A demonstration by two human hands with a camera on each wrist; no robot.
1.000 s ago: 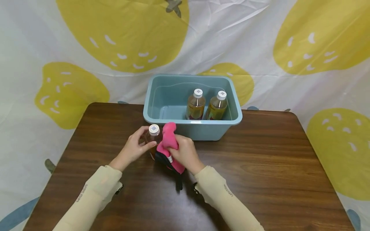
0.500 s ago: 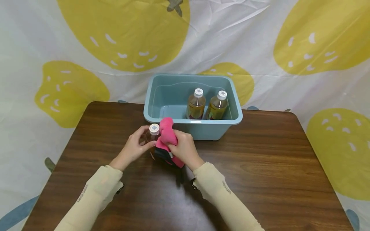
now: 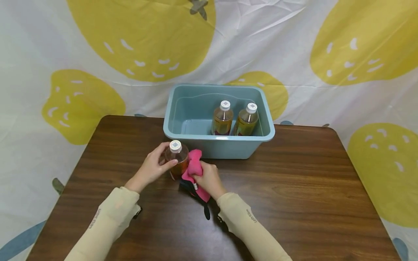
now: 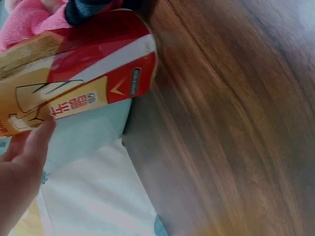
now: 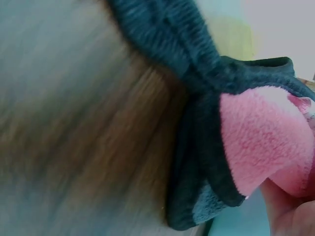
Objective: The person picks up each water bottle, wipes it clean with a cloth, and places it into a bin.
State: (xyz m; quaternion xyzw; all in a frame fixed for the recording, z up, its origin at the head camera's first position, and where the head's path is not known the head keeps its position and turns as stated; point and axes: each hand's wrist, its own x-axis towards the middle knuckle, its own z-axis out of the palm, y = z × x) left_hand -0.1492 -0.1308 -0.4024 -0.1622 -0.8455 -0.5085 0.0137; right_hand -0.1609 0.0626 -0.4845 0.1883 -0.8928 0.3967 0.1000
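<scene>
A bottle (image 3: 179, 167) with a white cap and a red and yellow label stands on the table in front of the bin. My left hand (image 3: 152, 165) holds it from the left, thumb on the near side and fingers behind; the left wrist view shows its printed label (image 4: 83, 73) close up. In my right hand (image 3: 210, 178) a pink cloth (image 3: 195, 167) with dark trim is bunched up, right at the bottle's right side. The right wrist view shows the fluffy pink cloth (image 5: 266, 137) and its dark edging, with my thumb pressed against it.
A light blue plastic bin (image 3: 218, 148) stands at the table's back edge. Inside it, on the right, are two bottles (image 3: 222, 121) with white caps. Behind the brown wooden table (image 3: 294, 188) hangs a white curtain (image 3: 261, 43) with yellow fruit prints.
The right hand with the cloth first moves up along the bottle, then back down and slightly right, uncovering more of the bottle. The left hand stays in place on the bottle.
</scene>
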